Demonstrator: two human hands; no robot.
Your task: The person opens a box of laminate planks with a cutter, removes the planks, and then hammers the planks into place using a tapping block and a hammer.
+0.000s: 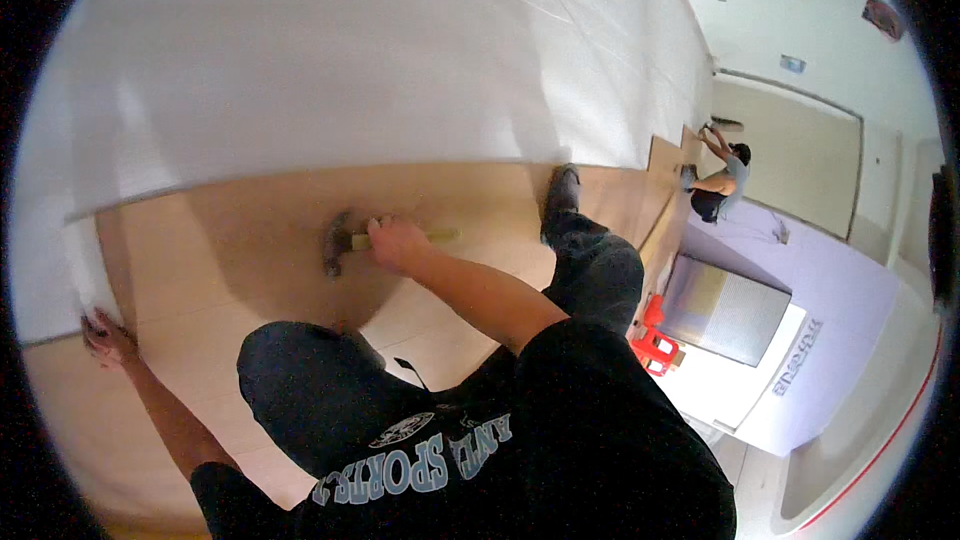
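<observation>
My right hand [397, 245] is closed on the pale yellowish handle of a claw hammer [341, 242], held over the wooden plank flooring [215, 275], its dark head pointing left. At the far left, my left hand [110, 340] rests with curved, parted fingers at a plank edge, beside a narrow white gap [90, 260] between plank ends. White sheet underlay [330, 60] runs along the upper edge of the laid planks. My bent knees are on and over the boards, with a boot [562, 200] on the plank edge.
Further right a co-worker [725, 180] crouches by loose planks [663, 152], hands at the boards. A red plastic stool [655, 350], a ribbed panel [725, 308], a lavender wall [820, 380] and a pale doorway [790, 150] are on the right side.
</observation>
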